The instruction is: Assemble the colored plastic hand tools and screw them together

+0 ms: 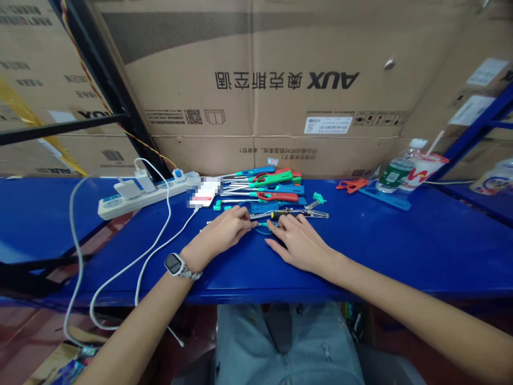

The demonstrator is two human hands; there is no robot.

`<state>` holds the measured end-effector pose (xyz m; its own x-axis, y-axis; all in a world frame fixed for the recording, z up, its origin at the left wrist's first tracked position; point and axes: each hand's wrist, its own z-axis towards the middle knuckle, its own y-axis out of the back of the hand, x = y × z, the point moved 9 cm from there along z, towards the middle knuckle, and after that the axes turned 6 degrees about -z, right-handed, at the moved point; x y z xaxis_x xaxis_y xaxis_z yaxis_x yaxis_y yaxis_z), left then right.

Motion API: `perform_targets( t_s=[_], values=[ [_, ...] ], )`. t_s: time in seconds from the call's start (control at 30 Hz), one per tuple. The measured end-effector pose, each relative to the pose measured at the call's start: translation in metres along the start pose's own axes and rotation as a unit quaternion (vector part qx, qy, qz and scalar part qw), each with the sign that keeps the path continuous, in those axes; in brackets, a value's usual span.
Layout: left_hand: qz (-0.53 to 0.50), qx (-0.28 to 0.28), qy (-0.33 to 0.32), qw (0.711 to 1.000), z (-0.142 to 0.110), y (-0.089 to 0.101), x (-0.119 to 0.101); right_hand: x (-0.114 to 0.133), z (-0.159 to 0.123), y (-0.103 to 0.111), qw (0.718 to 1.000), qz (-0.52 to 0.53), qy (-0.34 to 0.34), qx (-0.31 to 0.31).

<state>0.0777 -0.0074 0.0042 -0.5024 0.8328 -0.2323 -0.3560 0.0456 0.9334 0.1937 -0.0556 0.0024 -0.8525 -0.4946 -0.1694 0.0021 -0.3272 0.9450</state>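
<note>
On the blue table, a small blue-and-teal lighter casing (263, 226) lies between my hands, mostly covered by fingers. My left hand (225, 231) is closed, its thumb and index finger pinching the casing's left end. My right hand (300, 241) presses its curled index finger onto the teal part at the other end, while the thumb sits a little apart below. Just beyond them lie a screwdriver (276, 215) with a black-and-yellow handle and a clear tube-like piece (318, 214). Further back is a row of long-nosed lighters, among them a green one (272, 178) and a red one (280, 197).
A white power strip (148, 197) with plugs and trailing white cables (154, 240) is on the left, beside a blurred-out phone (205, 192). On the right stand a water bottle (395, 168), a paper cup (422, 170) and loose orange (352, 185) and blue casings (387, 200). Cardboard boxes (280, 43) rise behind.
</note>
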Motion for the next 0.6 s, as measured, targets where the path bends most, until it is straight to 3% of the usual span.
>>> perform_targets(
  t_s=[0.1, 0.2, 0.27, 0.37, 0.47, 0.6],
  values=[
    [0.027, -0.014, 0.002, 1.0, -0.004, 0.003, -0.006, -0.014, 0.009, 0.006, 0.998, 0.05, -0.024, -0.027],
    [0.007, -0.044, 0.015, 0.999, -0.008, 0.013, -0.006, -0.038, 0.036, 0.015, 0.991, 0.101, -0.051, -0.074],
    [-0.022, -0.082, 0.032, 0.996, -0.011, 0.025, -0.002, -0.047, 0.063, 0.012, 0.991, 0.121, -0.034, -0.05],
    [-0.061, -0.153, 0.062, 0.984, -0.016, 0.043, 0.012, -0.047, 0.101, -0.001, 0.992, 0.12, 0.007, 0.033],
    [-0.077, -0.198, 0.081, 0.974, -0.02, 0.051, 0.025, -0.041, 0.124, -0.015, 0.989, 0.105, 0.034, 0.098],
    [-0.072, -0.228, 0.086, 0.967, -0.022, 0.051, 0.033, -0.039, 0.131, -0.014, 0.986, 0.148, 0.039, 0.071]
  ],
)
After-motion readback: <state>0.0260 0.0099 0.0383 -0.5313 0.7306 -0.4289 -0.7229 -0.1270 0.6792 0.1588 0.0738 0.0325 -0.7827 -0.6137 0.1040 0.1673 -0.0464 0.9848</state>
